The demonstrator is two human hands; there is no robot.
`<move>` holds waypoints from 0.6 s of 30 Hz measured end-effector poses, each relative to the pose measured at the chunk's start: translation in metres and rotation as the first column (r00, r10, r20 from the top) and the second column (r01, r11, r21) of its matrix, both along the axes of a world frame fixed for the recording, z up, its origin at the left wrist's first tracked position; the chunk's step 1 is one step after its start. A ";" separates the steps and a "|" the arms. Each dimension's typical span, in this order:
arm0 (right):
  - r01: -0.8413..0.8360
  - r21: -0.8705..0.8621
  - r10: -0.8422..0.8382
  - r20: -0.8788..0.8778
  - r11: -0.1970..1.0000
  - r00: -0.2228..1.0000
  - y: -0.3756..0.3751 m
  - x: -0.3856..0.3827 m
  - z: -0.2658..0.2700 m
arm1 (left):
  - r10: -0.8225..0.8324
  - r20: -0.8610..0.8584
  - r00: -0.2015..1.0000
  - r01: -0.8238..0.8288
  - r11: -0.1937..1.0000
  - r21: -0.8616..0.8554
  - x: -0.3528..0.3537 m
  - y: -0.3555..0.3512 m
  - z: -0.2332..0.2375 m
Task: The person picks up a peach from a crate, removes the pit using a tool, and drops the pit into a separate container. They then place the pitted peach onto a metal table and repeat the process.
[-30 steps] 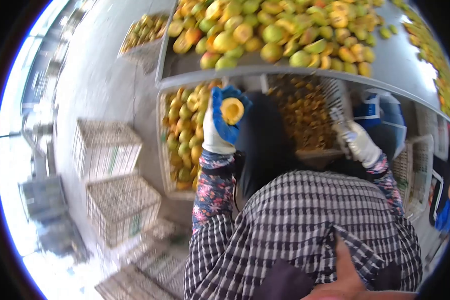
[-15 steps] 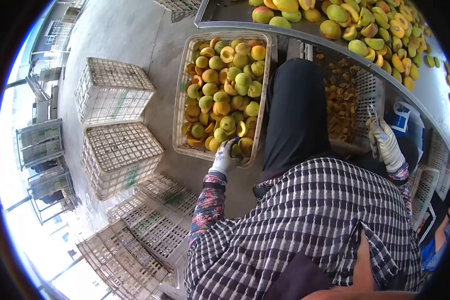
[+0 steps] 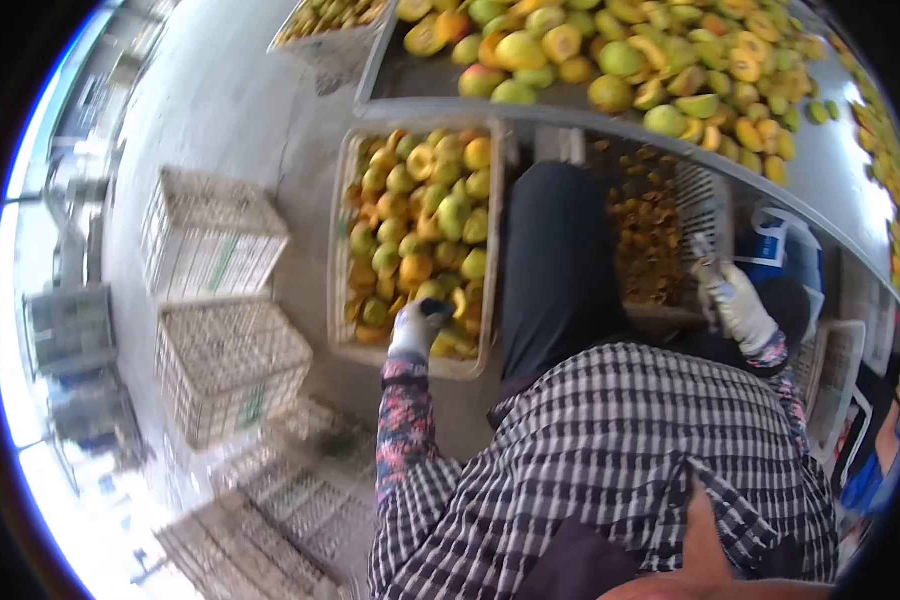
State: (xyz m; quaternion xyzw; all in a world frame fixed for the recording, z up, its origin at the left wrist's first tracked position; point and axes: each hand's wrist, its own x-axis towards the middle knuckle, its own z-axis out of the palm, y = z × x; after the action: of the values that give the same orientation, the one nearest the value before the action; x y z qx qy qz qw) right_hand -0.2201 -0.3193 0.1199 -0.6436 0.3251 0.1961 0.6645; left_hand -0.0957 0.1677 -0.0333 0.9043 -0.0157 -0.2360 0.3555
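My left hand (image 3: 413, 328), in a pale glove, is over the near end of a crate (image 3: 337, 230) full of yellow-green and orange fruit (image 3: 415, 267) that look like peaches, many of them halved. Its fingers curl in among the fruit, with a dark patch at their tips; what they grip is blurred. On the right my gloved right hand (image 3: 738, 300) is closed round a metal hand tool (image 3: 705, 258), whose working end I cannot make out. That hand is beside a second crate (image 3: 705, 205) holding brown, pit-like pieces (image 3: 650, 240).
A metal-edged table (image 3: 380, 70) heaped with whole and halved fruit (image 3: 620, 60) crosses the top right. Turned-over crates (image 3: 220, 225) stand on the floor at left, with others below. A fruit-filled crate (image 3: 330, 45) is at the top. A blue-and-white bag (image 3: 775, 240) hangs at right.
The view has shifted, so the table and crates sit lower. My left hand has moved a little further in over the fruit. My right hand still grips the tool, turned slightly.
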 end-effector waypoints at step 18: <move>-0.075 -0.073 0.089 0.222 0.995 0.971 -0.008 -0.005 -0.004 | -0.016 0.811 0.585 0.198 0.972 -0.124 0.178 -0.254 0.166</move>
State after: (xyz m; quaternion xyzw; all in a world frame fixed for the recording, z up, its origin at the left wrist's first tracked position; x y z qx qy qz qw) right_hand -0.2249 -0.3270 0.1162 -0.6956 0.2269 0.1385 0.6674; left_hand 0.0821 -0.0862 0.1323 0.8696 -0.2527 0.1794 0.3844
